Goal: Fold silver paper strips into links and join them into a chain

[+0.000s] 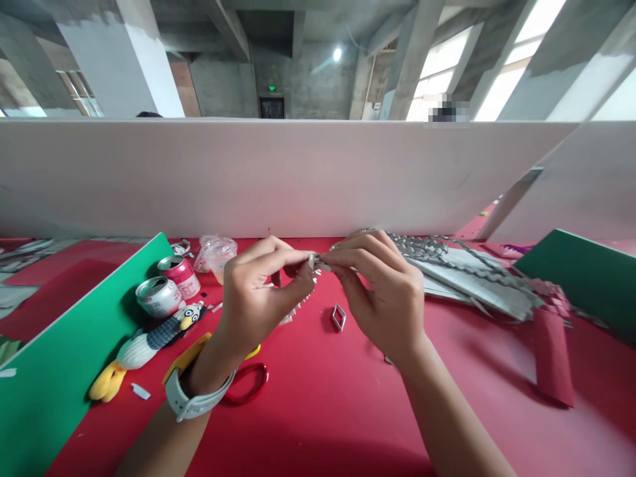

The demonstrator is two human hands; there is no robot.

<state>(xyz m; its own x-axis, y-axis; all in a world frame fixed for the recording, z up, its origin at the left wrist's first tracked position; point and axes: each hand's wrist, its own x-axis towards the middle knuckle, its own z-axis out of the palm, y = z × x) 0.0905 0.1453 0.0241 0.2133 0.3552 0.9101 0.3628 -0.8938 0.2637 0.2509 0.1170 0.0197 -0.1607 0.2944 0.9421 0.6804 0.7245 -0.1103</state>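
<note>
In front of me, my left hand (261, 291) and my right hand (385, 298) meet at their fingertips. Between them they pinch a small pale folded strip (312, 261), mostly covered by the fingers. Below the hands a small silver-grey diamond-shaped loop (338, 318) rests on the red tabletop (318, 411). Partly behind my left hand lies a row of whitish folded pieces (297, 310). By my left wrist, which wears a pale watch strap, a red ring-shaped handle (251, 384) shows; what it belongs to is hidden.
Two drink cans (159, 297), a clear plastic bag (216, 255) and a plush bird (149, 341) stand or lie at the left. Grey braided strips (422, 248) lie over pale sheets at the right, near a red paper roll (552, 354). A white partition (278, 175) closes the back.
</note>
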